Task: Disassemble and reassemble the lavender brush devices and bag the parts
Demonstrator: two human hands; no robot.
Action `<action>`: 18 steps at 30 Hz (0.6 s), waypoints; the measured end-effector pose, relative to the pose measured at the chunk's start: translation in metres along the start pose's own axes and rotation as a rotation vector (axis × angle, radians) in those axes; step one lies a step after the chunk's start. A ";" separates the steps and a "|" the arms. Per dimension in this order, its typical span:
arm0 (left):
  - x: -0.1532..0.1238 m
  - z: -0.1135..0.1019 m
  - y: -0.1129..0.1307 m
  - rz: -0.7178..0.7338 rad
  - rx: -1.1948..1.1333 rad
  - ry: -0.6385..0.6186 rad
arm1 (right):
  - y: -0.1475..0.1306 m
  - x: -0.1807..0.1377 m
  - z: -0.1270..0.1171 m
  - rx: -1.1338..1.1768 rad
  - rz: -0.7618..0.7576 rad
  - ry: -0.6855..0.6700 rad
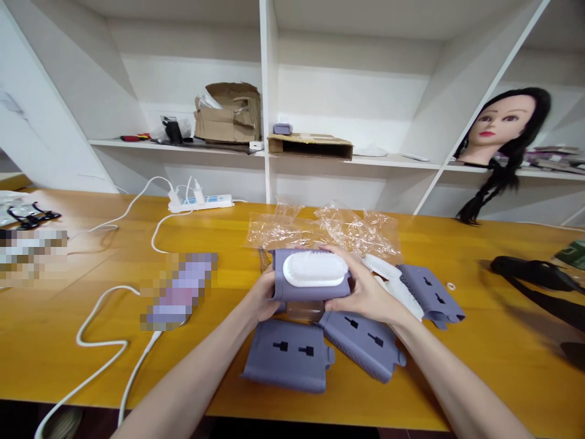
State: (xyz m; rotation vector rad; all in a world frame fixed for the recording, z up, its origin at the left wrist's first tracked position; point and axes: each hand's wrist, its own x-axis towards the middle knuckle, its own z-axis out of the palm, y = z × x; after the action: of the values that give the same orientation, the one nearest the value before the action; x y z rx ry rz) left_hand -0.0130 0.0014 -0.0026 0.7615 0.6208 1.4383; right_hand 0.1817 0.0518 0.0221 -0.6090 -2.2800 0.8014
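Observation:
Above the wooden table, a purple-grey plastic housing [313,292] is gripped between both my hands. A white oval brush piece [315,270] with bristles lies against its upward face. My left hand [264,297] wraps the housing's left end, and my right hand [363,288] clasps the right end with thumb and fingers. Just below lie two similar housings with dark slots, one at the front [292,363] and one tilted beside it [363,344]. A third housing [427,289] rests to the right, next to white brush pieces [404,299].
Crumpled clear plastic bags [329,228] lie behind my hands. A blurred-out phone [180,289] with a white cable is at left, and a power strip [201,202] stands at the back. Black straps [534,274] lie right. Shelves hold cardboard boxes [228,122] and a mannequin head [503,122].

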 end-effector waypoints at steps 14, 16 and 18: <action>0.000 0.005 0.002 -0.010 -0.026 -0.023 | -0.005 0.002 -0.005 -0.017 0.046 0.006; 0.001 0.004 0.005 -0.025 -0.010 -0.007 | -0.004 0.003 -0.008 -0.031 0.054 0.012; 0.001 0.002 0.010 -0.045 0.001 0.021 | -0.002 0.003 -0.009 -0.060 0.068 0.040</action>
State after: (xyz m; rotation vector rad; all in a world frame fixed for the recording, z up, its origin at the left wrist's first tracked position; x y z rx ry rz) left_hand -0.0178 0.0024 0.0060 0.7293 0.6509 1.4061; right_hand 0.1854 0.0559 0.0302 -0.7266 -2.2643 0.7490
